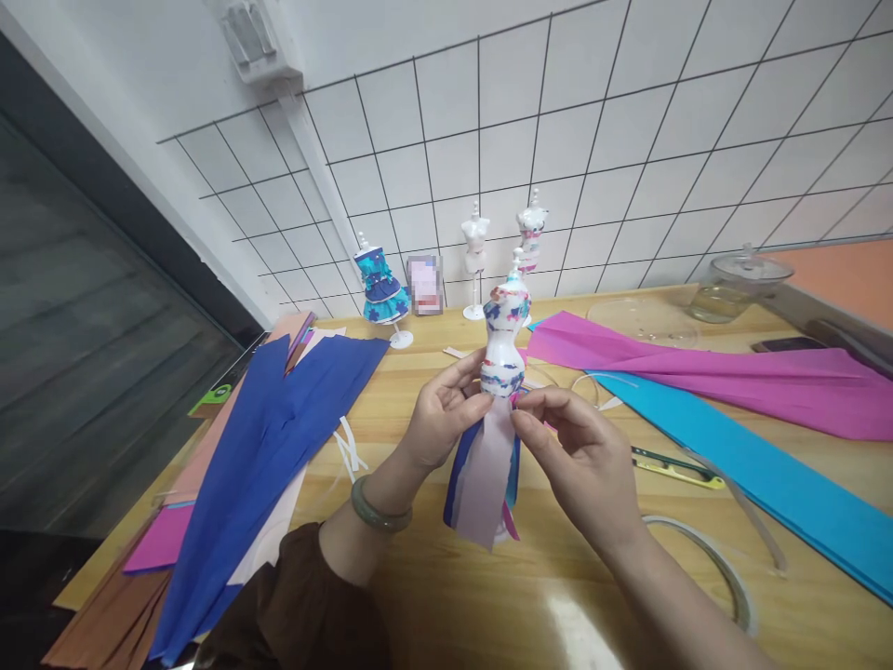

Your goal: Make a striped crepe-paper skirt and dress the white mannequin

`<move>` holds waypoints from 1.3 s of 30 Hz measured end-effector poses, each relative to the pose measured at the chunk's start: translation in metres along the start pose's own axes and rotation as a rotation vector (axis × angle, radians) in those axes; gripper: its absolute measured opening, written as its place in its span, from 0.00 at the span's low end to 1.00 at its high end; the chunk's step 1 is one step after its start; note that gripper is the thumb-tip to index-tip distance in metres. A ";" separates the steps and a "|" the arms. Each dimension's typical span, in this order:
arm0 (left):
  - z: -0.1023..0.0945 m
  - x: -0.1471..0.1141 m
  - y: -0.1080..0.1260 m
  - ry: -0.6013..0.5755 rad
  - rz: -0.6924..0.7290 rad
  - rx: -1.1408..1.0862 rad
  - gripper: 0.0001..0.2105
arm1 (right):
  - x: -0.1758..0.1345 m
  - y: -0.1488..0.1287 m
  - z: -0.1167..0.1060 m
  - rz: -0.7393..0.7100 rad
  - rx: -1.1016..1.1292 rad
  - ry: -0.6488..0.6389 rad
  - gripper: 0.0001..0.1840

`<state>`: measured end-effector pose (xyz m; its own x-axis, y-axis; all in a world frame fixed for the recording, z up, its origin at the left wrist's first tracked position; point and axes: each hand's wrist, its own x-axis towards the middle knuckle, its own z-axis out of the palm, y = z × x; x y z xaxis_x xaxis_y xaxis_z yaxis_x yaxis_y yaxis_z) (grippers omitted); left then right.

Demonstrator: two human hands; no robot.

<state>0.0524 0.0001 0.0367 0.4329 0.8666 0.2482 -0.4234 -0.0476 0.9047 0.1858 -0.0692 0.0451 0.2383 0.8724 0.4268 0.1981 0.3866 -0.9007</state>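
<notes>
A small white mannequin (503, 340) with painted-looking patches of blue, red and pink stands upright in front of me. Crepe paper strips hang from its waist like a skirt; a pale pink strip (483, 470) lies at the front, with dark blue, light blue and magenta ones beside and behind it. My left hand (446, 409) is closed around the mannequin's waist from the left, its thumb on the top of the pale pink strip. At the right of the waist, my right hand (579, 447) pinches the edge of the paper strips between thumb and forefinger.
Blue crepe paper (265, 447) spreads at left. Magenta paper (698, 372) and light blue paper (753, 475) lie at right, near a utility knife (680, 468) and tape roll (726, 558). Behind stand a dressed mannequin (380, 288), two bare ones, a phone (425, 285) and a glass pot (726, 293).
</notes>
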 end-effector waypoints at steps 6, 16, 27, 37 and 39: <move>0.001 0.000 0.000 -0.011 -0.006 0.018 0.26 | -0.001 0.001 0.002 0.013 -0.029 0.004 0.06; 0.000 -0.001 0.000 -0.013 -0.023 -0.025 0.24 | -0.001 0.002 0.003 0.043 0.028 -0.001 0.06; 0.002 -0.001 0.001 -0.037 -0.060 -0.128 0.22 | -0.001 -0.003 0.003 -0.046 -0.045 -0.029 0.07; 0.003 -0.002 0.003 -0.070 -0.064 -0.199 0.19 | 0.000 -0.001 0.004 -0.104 -0.079 -0.023 0.05; 0.003 -0.001 0.003 -0.065 -0.072 -0.205 0.19 | 0.000 -0.001 0.004 -0.123 -0.097 -0.024 0.05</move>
<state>0.0527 -0.0025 0.0404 0.5156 0.8298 0.2134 -0.5396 0.1210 0.8332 0.1814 -0.0685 0.0453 0.1841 0.8273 0.5308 0.3160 0.4615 -0.8289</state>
